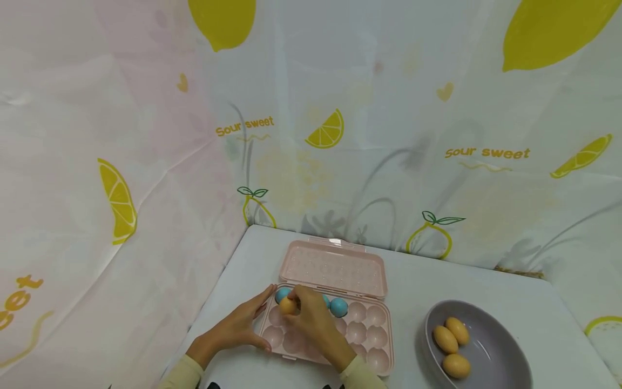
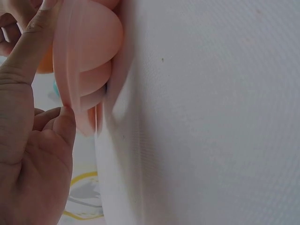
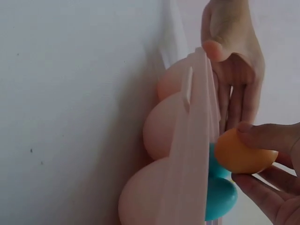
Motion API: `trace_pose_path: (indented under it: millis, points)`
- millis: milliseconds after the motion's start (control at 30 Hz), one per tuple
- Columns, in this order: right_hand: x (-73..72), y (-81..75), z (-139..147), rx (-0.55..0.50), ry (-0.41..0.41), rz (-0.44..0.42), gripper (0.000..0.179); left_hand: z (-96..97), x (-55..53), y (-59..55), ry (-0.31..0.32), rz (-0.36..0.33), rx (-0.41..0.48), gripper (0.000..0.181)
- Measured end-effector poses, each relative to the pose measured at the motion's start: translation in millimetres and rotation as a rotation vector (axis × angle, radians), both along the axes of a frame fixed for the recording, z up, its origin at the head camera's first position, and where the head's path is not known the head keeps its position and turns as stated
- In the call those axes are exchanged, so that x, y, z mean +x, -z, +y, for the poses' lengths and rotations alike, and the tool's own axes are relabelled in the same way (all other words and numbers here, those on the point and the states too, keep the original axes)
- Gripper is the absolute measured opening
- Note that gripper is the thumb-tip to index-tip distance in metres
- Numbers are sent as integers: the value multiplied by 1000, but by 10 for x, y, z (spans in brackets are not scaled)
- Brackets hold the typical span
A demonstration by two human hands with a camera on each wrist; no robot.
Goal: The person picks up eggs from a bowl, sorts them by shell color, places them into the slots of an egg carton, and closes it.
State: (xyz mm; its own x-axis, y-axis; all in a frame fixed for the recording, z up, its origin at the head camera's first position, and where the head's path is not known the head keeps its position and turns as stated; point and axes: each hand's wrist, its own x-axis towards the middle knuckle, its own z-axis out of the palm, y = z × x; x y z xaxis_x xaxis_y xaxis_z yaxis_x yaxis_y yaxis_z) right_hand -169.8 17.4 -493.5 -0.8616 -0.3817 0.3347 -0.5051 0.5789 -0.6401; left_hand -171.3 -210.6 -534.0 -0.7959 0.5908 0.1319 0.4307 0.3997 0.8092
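My right hand [image 1: 313, 319] pinches a brown egg [image 3: 241, 152] between thumb and fingers, over the left part of a pink egg carton [image 1: 357, 332]. In the back row of the carton are blue eggs [image 1: 338, 307], partly covered by that hand. Along the carton's left side lies my left hand [image 1: 238, 324], its fingers stretched towards the back corner and its thumb at the front corner. The left wrist view has the thumb and fingertips touching the carton's rim [image 2: 68, 61]. Behind the cups, the carton's lid [image 1: 335, 267] is folded back flat.
A grey bowl [image 1: 500, 351] stands on the white table [image 1: 408, 286] to the right, with three brown eggs [image 1: 446, 339] at its left side. Lemon-printed cloth [image 1: 389, 108] rises behind and to the left of the table.
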Motion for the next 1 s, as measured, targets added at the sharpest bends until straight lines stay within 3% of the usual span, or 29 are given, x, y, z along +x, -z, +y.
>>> trace_pose_path:
  millis: [233, 600, 1000]
  points:
    - [5, 27, -87, 32, 0, 12, 37, 0, -18, 27, 10, 48, 4, 129]
    - [11, 69, -160, 47, 25, -85, 33, -9, -9, 46, 24, 1, 29, 130]
    - [25, 132, -195, 133, 22, 64, 20, -12, -3, 25, 28, -3, 40, 129]
